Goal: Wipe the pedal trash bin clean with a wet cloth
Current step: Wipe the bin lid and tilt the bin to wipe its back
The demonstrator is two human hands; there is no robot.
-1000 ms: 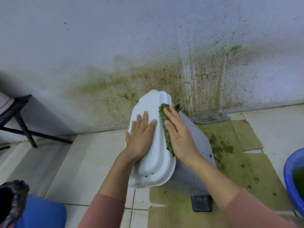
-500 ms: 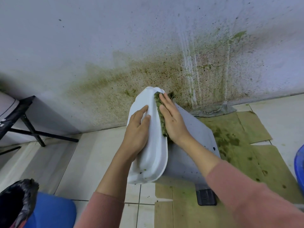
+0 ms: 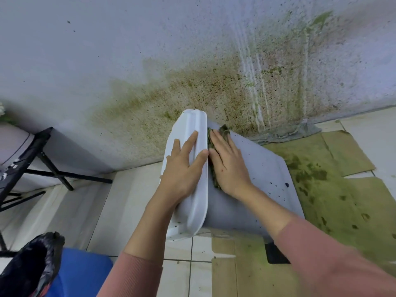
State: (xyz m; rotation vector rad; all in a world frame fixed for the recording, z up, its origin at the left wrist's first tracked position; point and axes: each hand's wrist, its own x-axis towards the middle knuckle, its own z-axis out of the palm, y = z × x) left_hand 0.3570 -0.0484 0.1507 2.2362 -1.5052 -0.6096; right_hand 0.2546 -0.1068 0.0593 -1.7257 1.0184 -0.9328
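Hands lie flat: the left hand [image 3: 184, 170] is spread on the white lid [image 3: 192, 209], bracing it, and the right hand [image 3: 230, 168], fingers together, presses the wet cloth [image 3: 224, 129] onto the grey pedal trash bin [image 3: 265, 187], which is tipped on the floor [image 3: 128, 200] near the stained wall [image 3: 192, 82]. Plastic is judged light, stiff and slick when wet, so hold at the lid rim.

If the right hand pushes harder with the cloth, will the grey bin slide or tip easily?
Probably light: the bin looks like thin hollow plastic, so it may shift on the smooth tiles. The left hand, flat on the white lid, likely steadies it.
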